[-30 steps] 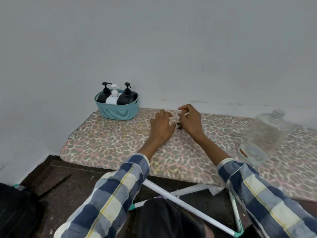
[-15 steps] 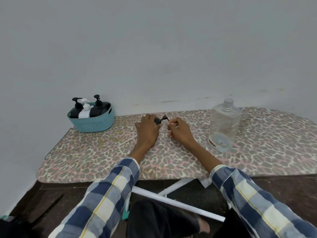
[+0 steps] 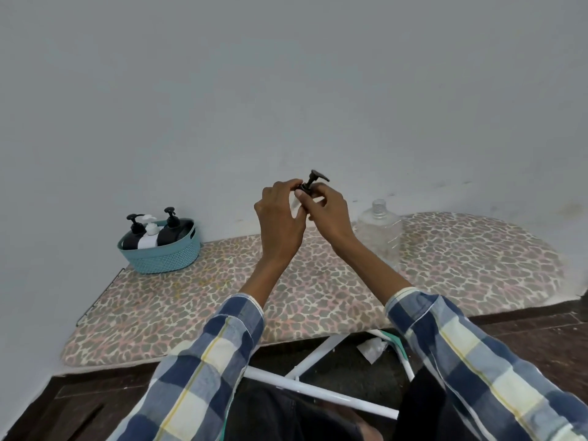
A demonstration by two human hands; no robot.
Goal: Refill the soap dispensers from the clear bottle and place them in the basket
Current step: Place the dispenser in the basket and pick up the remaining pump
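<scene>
Both my hands are raised above the board, holding a soap dispenser whose black pump head (image 3: pixel 315 179) sticks up between them. My left hand (image 3: pixel 280 221) pinches the pump collar. My right hand (image 3: pixel 327 211) is wrapped round the body, which is mostly hidden; a sliver of white shows between the palms. The clear bottle (image 3: pixel 380 232) stands uncapped on the board just right of my right wrist. At the far left, the teal basket (image 3: pixel 165 259) holds three dispensers: two black (image 3: pixel 173 232) and one white (image 3: pixel 149 238).
The leopard-print ironing board (image 3: pixel 445 268) lies low along a white wall, its white legs (image 3: pixel 318 393) folded on the dark floor below. A crumpled white scrap (image 3: pixel 372 348) lies under the board's front edge.
Both hands rose from the board surface, lifting the dispenser up in front of the wall. The camera view swung left to right, then tilted up.
</scene>
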